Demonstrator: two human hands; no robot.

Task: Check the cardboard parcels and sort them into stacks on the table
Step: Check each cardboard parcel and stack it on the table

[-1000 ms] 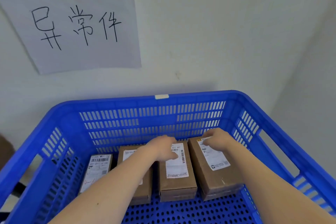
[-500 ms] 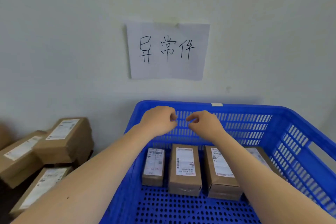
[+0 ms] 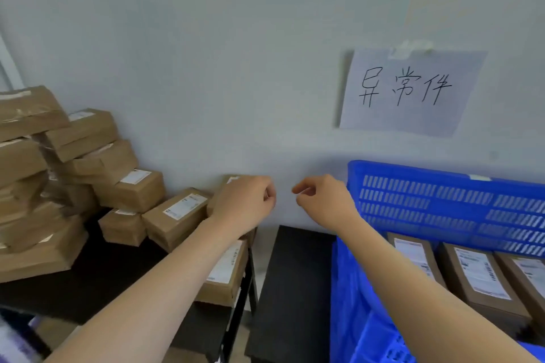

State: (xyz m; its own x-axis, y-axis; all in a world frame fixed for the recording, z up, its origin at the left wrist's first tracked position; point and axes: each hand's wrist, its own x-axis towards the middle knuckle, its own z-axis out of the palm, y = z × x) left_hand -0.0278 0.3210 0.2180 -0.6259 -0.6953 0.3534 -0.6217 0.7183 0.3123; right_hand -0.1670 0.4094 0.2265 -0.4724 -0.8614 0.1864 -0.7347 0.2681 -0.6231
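Hovering left hand (image 3: 244,203) over parcels (image 3: 177,212); right hand (image 3: 324,205) beside crate (image 3: 427,171).

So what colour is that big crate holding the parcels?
Bright blue, with slotted walls; the head view shows the crate plainly.

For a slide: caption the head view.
Empty left hand and right hand hover between stacked parcels and blue crate.
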